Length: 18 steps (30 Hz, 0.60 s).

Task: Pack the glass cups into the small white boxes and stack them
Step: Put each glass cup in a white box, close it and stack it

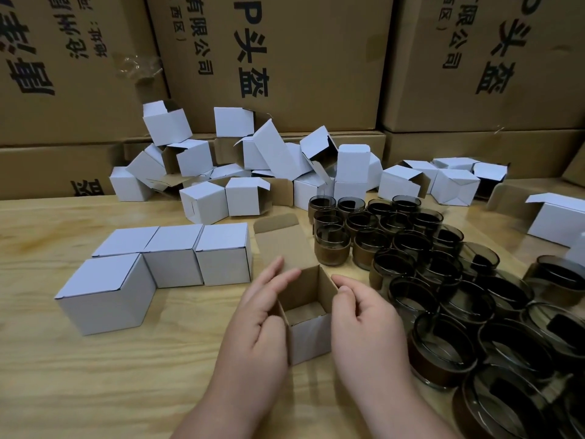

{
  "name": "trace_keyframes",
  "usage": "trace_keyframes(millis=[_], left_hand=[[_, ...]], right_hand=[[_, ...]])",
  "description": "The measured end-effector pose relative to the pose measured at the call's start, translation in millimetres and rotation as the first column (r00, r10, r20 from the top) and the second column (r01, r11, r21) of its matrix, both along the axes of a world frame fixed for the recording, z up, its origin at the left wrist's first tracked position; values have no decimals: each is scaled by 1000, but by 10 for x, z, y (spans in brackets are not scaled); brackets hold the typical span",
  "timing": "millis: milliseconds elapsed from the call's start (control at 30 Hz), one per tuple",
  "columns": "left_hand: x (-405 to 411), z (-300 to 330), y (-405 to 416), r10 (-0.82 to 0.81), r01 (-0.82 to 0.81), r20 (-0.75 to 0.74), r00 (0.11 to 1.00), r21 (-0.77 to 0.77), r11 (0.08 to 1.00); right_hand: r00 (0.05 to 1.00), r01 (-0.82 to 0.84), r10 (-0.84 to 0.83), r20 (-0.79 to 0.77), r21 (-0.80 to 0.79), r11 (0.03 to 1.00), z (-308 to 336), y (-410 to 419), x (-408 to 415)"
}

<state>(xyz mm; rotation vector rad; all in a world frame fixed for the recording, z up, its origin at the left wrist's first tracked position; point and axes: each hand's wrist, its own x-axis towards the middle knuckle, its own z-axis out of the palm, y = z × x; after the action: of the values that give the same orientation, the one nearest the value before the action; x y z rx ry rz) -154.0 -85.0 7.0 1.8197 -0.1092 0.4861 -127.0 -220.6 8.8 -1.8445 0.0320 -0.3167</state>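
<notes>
A small white box [308, 339] stands open on the wooden table [95, 391], its brown lid flap tilted back and nothing inside. My left hand [259, 315] grips its left wall, fingers curled over the rim. My right hand [364, 324] holds the right wall, thumb at the top edge. Several dark smoked glass cups [411, 274] with brown bands crowd the table to the right. Closed white boxes [171, 258] sit side by side at the left, one larger-looking box [104, 296] nearest me.
A loose heap of open white boxes [262, 166] lies at the back of the table, more at the far right [554, 220]. Big brown cartons [285, 58] with black print wall off the rear.
</notes>
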Motion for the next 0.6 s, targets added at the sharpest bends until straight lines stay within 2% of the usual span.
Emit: trace_keyframes(millis=[133, 200, 367, 600], left_hand=[[8, -13, 3, -69, 62, -62, 996, -116, 991], [15, -16, -10, -81, 73, -89, 993, -91, 993], [29, -28, -13, -26, 33, -73, 997, 95, 995], [57, -116, 1, 7, -4, -52, 999, 72, 997]], right_hand=[[1000, -5, 5, -15, -20, 1000, 15, -5, -16], [1000, -12, 12, -7, -42, 999, 48, -8, -31], [1000, -3, 3, 10, -58, 998, 89, -11, -44], [1000, 2, -3, -6, -32, 999, 60, -37, -42]])
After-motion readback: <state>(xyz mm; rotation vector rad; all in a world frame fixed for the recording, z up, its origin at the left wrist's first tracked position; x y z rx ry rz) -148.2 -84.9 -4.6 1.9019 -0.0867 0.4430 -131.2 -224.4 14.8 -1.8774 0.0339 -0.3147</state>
